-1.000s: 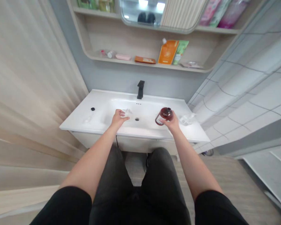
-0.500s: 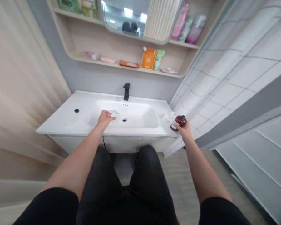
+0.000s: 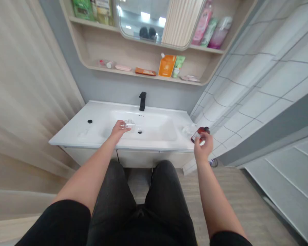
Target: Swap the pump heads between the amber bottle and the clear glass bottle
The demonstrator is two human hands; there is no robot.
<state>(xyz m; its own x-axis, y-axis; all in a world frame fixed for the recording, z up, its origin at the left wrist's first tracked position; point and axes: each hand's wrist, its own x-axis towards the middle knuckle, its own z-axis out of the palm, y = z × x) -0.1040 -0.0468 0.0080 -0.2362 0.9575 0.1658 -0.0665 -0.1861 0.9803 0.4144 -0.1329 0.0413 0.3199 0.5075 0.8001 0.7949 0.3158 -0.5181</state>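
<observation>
Over the left part of the sink basin [image 3: 161, 131], my left hand [image 3: 119, 130] pinches a thin, clear plastic piece [image 3: 129, 124]. White bits show at this piece, but its exact kind is too small to make out. At the counter's right end, a dark amber bottle [image 3: 196, 136] with a white label and black top sits behind my right hand [image 3: 205, 145]. The fingers and thumb of that hand are curved and apart, and they hide part of the bottle. Crumpled clear plastic [image 3: 189, 130] lies just left of the bottle.
A black faucet [image 3: 142, 101] rises behind the basin, above the dark drain [image 3: 140, 132]. A black round cap [image 3: 89, 121] sits on the white counter [image 3: 74, 130] at left. Overhead, a shelf [image 3: 92, 65] carries an orange pouch [image 3: 166, 65], a green tube [image 3: 178, 66] and small packets.
My right hand has loosened from the amber bottle and drawn toward me, while the bottle stays on the counter. The left hand keeps its pinch over the basin. The view has shifted slightly.
</observation>
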